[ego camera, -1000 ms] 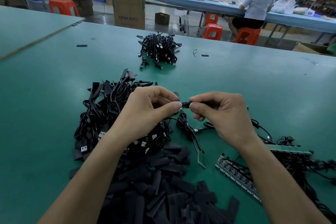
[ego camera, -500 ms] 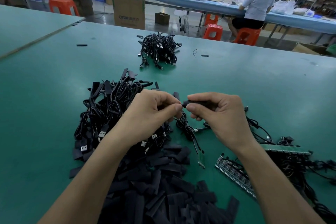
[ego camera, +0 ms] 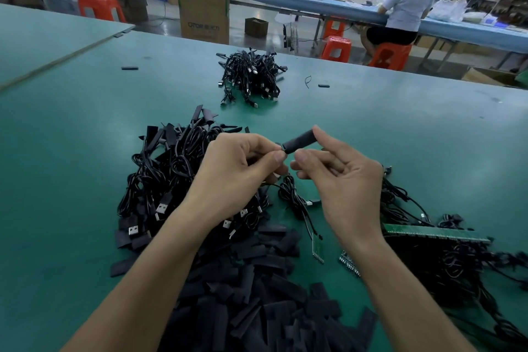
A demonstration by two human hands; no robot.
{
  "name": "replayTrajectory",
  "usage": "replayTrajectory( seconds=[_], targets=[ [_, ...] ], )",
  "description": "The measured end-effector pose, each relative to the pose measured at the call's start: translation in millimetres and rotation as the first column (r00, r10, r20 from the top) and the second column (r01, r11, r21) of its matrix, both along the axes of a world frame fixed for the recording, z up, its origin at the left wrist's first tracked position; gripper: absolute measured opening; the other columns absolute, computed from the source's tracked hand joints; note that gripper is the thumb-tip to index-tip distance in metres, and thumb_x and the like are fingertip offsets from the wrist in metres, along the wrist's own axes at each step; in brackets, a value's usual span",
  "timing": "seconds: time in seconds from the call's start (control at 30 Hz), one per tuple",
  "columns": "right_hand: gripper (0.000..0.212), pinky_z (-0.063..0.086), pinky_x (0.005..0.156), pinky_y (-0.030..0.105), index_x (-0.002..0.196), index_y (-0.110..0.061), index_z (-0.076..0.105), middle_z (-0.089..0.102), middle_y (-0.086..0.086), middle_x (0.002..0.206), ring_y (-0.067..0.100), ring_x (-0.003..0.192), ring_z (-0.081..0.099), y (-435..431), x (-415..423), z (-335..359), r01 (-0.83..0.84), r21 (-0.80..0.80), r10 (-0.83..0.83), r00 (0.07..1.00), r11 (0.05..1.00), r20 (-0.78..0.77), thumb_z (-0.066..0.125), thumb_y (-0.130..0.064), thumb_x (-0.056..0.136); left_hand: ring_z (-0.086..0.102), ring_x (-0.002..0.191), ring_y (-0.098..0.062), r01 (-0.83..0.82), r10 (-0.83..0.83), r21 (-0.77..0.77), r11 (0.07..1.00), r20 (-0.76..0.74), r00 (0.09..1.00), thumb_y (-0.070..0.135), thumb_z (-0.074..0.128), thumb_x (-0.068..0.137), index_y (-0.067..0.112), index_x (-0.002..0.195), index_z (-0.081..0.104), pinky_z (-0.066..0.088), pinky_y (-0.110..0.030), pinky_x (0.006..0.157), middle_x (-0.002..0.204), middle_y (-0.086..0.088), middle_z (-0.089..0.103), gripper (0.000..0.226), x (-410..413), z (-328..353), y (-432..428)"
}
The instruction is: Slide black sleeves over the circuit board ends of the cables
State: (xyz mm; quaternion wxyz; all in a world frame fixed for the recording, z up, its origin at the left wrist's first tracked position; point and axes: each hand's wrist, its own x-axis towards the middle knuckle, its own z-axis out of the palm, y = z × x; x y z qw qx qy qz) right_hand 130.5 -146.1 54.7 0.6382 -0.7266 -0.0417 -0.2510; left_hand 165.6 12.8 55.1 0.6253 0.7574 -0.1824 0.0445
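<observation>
Head view, bench covered in green matting (ego camera: 71,151).

Far left: one loose black sleeve strip (ego camera: 130,68) lay flat on its own.

Left of centre: a heap of coiled black cables with silver USB plugs (ego camera: 160,180). A spread of flat black sleeve pieces (ego camera: 257,303) ran from it toward the near edge.

Left hand (ego camera: 237,171) was above that heap with fingers curled. Thumb and forefinger pinched the end of a thin black cable (ego camera: 293,197) right at the sleeve's mouth. The cable drooped in a loose coil to the matting and ended at a small green circuit board (ego camera: 317,250) lying flat, nearer than the hands.

Centre: the black tubular sleeve (ego camera: 298,142) was in the air between both hands. Its long axis slanted from lower left to upper right. The open lower end pointed at the left thumb and the upper end pointed away across the bench.

Behind the hands: a far bundle of black cables (ego camera: 251,77) on the matting. On the floor beyond stood a tall brown cardboard box (ego camera: 204,17) and a small brown carton (ego camera: 256,26); contents of either could not be seen.

Right hand (ego camera: 345,186) held the sleeve lightly, forefinger straight along its upper end, thumb beneath, other fingers loosely bent.

Right: a tangle of black cables under a long green circuit board strip (ego camera: 434,233).
</observation>
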Motion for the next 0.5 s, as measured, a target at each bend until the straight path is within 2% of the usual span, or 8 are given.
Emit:
replayTrajectory(
  seconds=[0.07,0.13,0.2,0.27,0.33,0.4,0.43,0.5],
  targets=[
    [0.045,0.060,0.076,0.026,0.123,-0.023,0.066,0.078,-0.005,0.086,0.012,0.077,0.075,1.7,-1.2,2.5,-0.026,0.036,0.025,0.999,0.999,0.029,0.076,-0.026,0.079,0.074,0.070,-0.013,0.005,-0.005,0.001,1.000,-0.002,1.000,0.011,0.069,0.093,0.010,0.093,0.076,0.058,-0.023,0.067,0.077,0.000,0.077,0.007,-1.0,-0.7,-1.6],
    [0.036,0.059,0.073,0.023,0.116,-0.032,0.067,0.078,-0.007,0.085,0.011,0.077,0.075,3.2,-1.0,6.7,-0.038,0.010,0.037,0.998,0.999,0.055,0.077,-0.022,0.083,0.072,0.068,-0.011,0.004,-0.004,-0.008,1.000,0.003,1.000,0.013,0.069,0.093,0.011,0.093,0.076,0.056,-0.021,0.066,0.076,0.000,0.077,0.008,-2.7,0.1,-2.6],
    [0.033,0.059,0.069,0.025,0.107,-0.041,0.066,0.077,-0.009,0.083,0.010,0.075,0.074,3.4,0.4,12.4,-0.015,-0.045,0.017,0.998,0.999,0.063,0.077,-0.020,0.086,0.073,0.072,-0.015,0.014,-0.014,-0.015,1.000,0.011,1.000,0.016,0.070,0.093,0.014,0.094,0.076,0.060,-0.026,0.071,0.078,0.002,0.077,0.007,-4.2,2.5,-3.3],
    [0.028,0.058,0.063,0.029,0.098,-0.039,0.064,0.075,-0.007,0.080,0.012,0.072,0.073,2.5,2.7,18.4,0.013,-0.037,-0.011,0.998,0.999,0.069,0.076,-0.016,0.088,0.074,0.078,-0.012,0.035,-0.035,0.027,0.999,0.006,0.999,0.021,0.074,0.090,0.020,0.096,0.075,0.061,-0.032,0.078,0.083,0.005,0.077,0.006,-4.0,4.5,-0.1],
    [0.023,0.054,0.060,0.024,0.097,-0.028,0.061,0.075,-0.002,0.078,0.015,0.069,0.072,-0.6,5.0,24.4,0.006,0.064,-0.010,0.998,0.998,0.063,0.072,-0.009,0.090,0.069,0.077,0.001,0.052,-0.051,0.183,0.982,-0.008,0.999,0.035,0.080,0.082,0.030,0.099,0.073,0.058,-0.027,0.075,0.087,0.013,0.075,0.020,-2.2,4.1,7.8],
    [0.019,0.053,0.061,0.024,0.099,-0.019,0.060,0.074,0.004,0.075,0.018,0.067,0.071,-5.9,7.5,29.5,-0.013,0.232,0.006,0.999,0.973,0.033,0.069,-0.004,0.091,0.061,0.079,0.009,0.042,-0.034,0.414,0.909,-0.027,0.999,0.049,0.081,0.076,0.036,0.103,0.070,0.049,-0.017,0.072,0.090,0.017,0.069,0.032,-0.5,2.4,15.2],
    [0.018,0.053,0.061,0.025,0.100,-0.016,0.060,0.073,0.006,0.074,0.020,0.067,0.070,-8.3,8.7,31.3,-0.024,0.318,0.018,1.000,0.948,0.021,0.067,-0.002,0.092,0.059,0.083,0.010,0.037,-0.024,0.499,0.866,-0.033,0.999,0.051,0.080,0.077,0.038,0.105,0.070,0.047,-0.017,0.075,0.095,0.018,0.066,0.033,-0.1,2.1,17.1],
    [0.016,0.055,0.063,0.026,0.101,-0.013,0.058,0.073,0.007,0.072,0.021,0.066,0.069,-10.6,10.2,33.0,-0.034,0.426,0.035,0.999,0.904,0.006,0.065,-0.001,0.093,0.056,0.085,0.008,0.030,-0.016,0.560,0.828,-0.030,0.999,0.049,0.075,0.082,0.037,0.104,0.069,0.049,-0.019,0.079,0.101,0.016,0.063,0.026,-0.3,2.4,16.5]
  ],
)
